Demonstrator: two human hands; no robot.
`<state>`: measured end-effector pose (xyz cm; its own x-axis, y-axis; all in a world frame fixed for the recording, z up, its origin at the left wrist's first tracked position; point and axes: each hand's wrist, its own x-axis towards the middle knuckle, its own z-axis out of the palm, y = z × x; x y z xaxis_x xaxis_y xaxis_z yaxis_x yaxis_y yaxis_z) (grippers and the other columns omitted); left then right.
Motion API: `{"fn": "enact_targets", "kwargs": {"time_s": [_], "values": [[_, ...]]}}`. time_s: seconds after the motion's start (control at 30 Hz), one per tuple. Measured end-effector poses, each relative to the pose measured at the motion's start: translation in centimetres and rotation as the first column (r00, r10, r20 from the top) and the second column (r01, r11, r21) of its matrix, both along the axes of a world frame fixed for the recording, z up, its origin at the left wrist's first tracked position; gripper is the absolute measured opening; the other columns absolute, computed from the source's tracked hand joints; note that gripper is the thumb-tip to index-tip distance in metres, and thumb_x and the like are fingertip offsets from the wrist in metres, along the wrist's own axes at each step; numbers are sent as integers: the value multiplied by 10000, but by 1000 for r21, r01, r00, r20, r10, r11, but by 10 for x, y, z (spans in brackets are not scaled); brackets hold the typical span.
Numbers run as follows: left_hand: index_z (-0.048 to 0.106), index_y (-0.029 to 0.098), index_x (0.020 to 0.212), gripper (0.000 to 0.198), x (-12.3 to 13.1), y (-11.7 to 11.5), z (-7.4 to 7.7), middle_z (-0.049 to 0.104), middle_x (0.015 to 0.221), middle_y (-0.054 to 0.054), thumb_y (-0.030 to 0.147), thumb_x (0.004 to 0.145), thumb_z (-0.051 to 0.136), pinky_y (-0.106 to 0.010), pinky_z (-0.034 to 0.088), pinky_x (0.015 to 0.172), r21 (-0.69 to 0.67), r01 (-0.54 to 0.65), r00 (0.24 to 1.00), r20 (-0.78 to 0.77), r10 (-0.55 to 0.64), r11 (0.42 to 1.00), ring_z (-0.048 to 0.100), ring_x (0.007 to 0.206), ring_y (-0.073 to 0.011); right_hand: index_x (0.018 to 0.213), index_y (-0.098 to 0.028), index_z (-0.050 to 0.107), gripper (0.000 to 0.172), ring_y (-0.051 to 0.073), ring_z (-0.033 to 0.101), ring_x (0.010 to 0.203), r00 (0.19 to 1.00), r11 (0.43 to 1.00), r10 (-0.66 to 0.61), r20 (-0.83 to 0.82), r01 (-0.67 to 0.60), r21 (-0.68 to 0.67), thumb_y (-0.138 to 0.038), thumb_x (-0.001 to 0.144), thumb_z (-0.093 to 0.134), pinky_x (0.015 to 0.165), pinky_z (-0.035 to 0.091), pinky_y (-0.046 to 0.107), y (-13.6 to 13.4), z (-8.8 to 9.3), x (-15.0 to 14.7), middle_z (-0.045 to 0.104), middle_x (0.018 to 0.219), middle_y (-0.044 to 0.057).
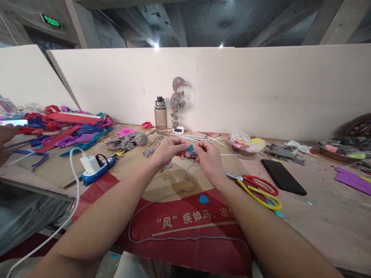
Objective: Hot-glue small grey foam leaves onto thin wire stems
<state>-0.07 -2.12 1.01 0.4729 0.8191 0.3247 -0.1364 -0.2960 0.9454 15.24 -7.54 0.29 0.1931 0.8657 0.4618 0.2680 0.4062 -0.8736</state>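
Observation:
My left hand (173,150) and my right hand (206,156) meet over the middle of the cardboard. Both have their fingertips pinched on a small blue piece (190,148), which looks like felt or paper and is mostly hidden by the fingers. Grey yarn (189,181) trails below the hands and loops across the red printed cardboard (179,247). A blue heart cutout (203,199) lies flat on that red part. To the right of my right wrist rest scissors (261,189) with red and yellow handles.
A black phone (283,177) lies at right. The blue power strip (98,172) with a white charger and cable sits left, near a coloured fabric pile (72,127). Behind stand a bottle (160,116), a small clock (177,130) and a grey hanging ornament (178,94). Another person's hand (8,133) shows far left.

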Motion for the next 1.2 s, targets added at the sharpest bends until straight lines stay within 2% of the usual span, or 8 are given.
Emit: {"fn": "enact_targets", "kwargs": {"time_s": [0.17,0.33,0.53,0.93,1.2], "values": [[736,133,913,354,1,-3,4,733,766,-87,382,675,817,-243,530,562,-16,68,995,-71,-69,998,677,660,-155,741,-202,590,142,144,496,640,998,999,-35,54,35,5,-330,796,564,622,375,278,2,-4,3,594,670,-12],[744,122,838,328,1,-6,4,723,679,-88,422,710,782,-258,535,538,62,-15,995,-101,22,998,643,549,-140,821,-203,599,143,161,531,684,984,997,-54,169,43,67,-331,838,538,665,398,298,0,-6,1,625,726,13],[730,121,798,306,0,-5,5,717,666,-83,415,722,765,-259,541,564,113,-66,993,-89,76,991,656,574,-149,979,-203,560,180,167,553,725,987,993,-54,151,37,112,-310,835,557,679,419,298,1,-9,2,595,781,7],[731,124,808,266,2,-6,5,705,651,-71,386,768,726,-248,539,565,149,-44,987,-149,66,988,635,545,-129,819,-207,614,92,177,529,733,962,980,-147,230,109,168,-281,830,561,661,396,304,0,-7,4,625,785,34],[717,125,823,272,2,-7,7,719,690,-73,378,731,756,-270,563,583,110,-14,996,-81,23,994,679,605,-155,786,-208,578,60,172,509,720,949,973,-194,250,153,173,-256,809,550,658,384,297,3,-7,3,598,755,26]]}}
